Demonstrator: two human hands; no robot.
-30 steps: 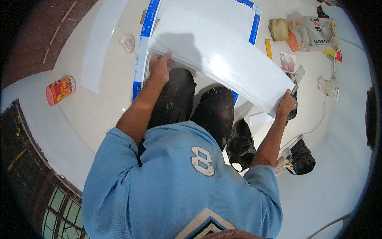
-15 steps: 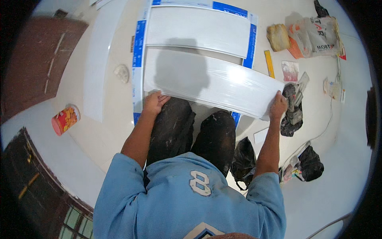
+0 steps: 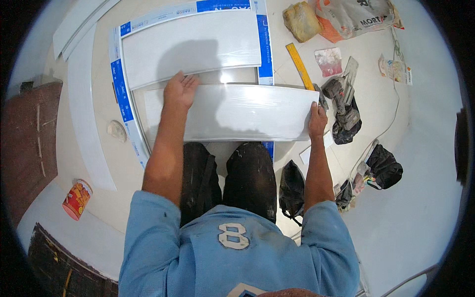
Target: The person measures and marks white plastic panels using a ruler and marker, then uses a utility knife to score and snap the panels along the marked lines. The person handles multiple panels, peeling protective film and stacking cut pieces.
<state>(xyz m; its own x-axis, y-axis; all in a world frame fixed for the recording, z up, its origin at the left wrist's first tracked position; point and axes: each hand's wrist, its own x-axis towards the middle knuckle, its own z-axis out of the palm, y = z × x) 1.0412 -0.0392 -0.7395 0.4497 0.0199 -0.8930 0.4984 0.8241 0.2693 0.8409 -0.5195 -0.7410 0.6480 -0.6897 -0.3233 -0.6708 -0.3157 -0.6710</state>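
A loose white panel [image 3: 247, 116] lies across the near part of a white frame with blue tape [image 3: 265, 37]; its right end sticks out past the frame's right side. My right hand [image 3: 317, 121] is closed on that right end, thumb on top. My left hand [image 3: 180, 90] reaches over the loose panel's far edge, fingers stretched out and palm up, by the gap between the panels. Another white panel [image 3: 193, 47] sits inside the far part of the frame. Whether my left fingertips touch either panel I cannot tell.
To the right lie a yellow ruler-like strip [image 3: 299, 67], a dusty power tool [image 3: 341, 99], a trowel [image 3: 350, 69] and a mortar bag [image 3: 356, 20]. Black plastic bags [image 3: 292, 188] lie near my right knee. Leftward are long white strips [image 3: 84, 109] and a red tub [image 3: 77, 199].
My left hand has let go of the loose panel's near left edge and moved to its far edge. The panel has levelled out, with my right hand still on its end. The view has shifted.
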